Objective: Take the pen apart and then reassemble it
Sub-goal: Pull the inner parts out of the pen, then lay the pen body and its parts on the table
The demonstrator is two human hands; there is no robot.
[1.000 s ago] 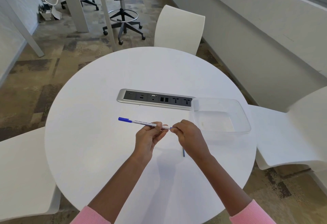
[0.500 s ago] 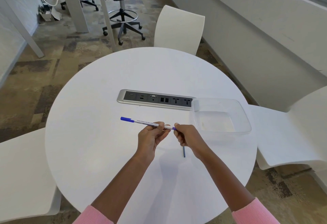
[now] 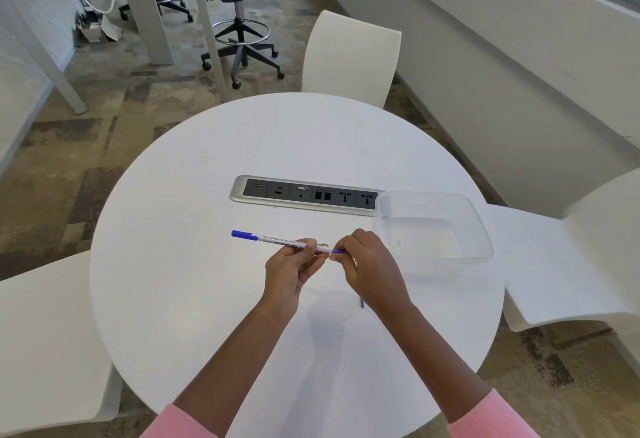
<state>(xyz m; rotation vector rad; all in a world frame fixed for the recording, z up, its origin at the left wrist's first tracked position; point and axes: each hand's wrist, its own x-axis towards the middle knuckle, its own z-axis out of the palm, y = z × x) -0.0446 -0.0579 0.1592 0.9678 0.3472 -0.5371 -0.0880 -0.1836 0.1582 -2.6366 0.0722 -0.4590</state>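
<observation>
Gripping the pen (image 3: 281,242) level above the middle of the round table (image 3: 180,292), you have your left hand (image 3: 289,273) closed round the white barrel, thumb and fingers bunched near its right end, while your right hand (image 3: 372,269) pinches the small blue piece (image 3: 338,251) showing at that end. The blue cap end points away to the left and hangs free. The split grip makes sense for the job — one hand steadies the body so the other can work the end piece along or around the barrel's line. Whether that piece is going in or coming out, you cannot tell from this view; it looks like a step at the joint itself. A thin dark part (image 3: 362,303), probably off the pen, lies on the table just under your right wrist, mostly hidden by it. The clear plastic tray (image 3: 485,230) sits at the table's right edge, its near corner overlapping the inset socket strip (image 3: 277,192) — close enough to take loose parts, though nothing can be made out inside it. Keep the barrel straight, or the small piece may bind.
</observation>
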